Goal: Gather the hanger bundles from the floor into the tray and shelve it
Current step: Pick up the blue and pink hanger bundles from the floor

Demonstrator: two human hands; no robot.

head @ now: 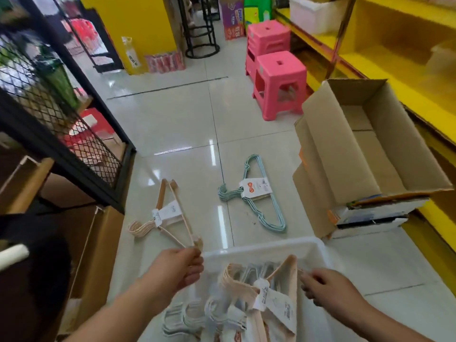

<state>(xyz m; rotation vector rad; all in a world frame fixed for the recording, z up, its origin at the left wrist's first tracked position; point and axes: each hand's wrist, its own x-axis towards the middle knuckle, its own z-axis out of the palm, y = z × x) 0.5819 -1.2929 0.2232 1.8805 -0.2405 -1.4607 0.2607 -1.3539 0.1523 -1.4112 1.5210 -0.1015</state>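
A translucent white tray sits on the floor right below me, holding several pale pink and grey-blue hanger bundles with paper tags. My left hand is shut on the near corner of a pale pink hanger bundle, which stretches away over the floor to the left of the tray. My right hand is over the tray's right side, fingers curled at the end of a pink bundle in the tray. A light green hanger bundle with a tag lies flat on the tiles farther out.
An open cardboard box rests tilted on flat packs at the right, beside yellow shelving. Two pink stool stacks stand farther back. A black mesh rack and cardboard boxes line the left. A white bin sits on the yellow shelf.
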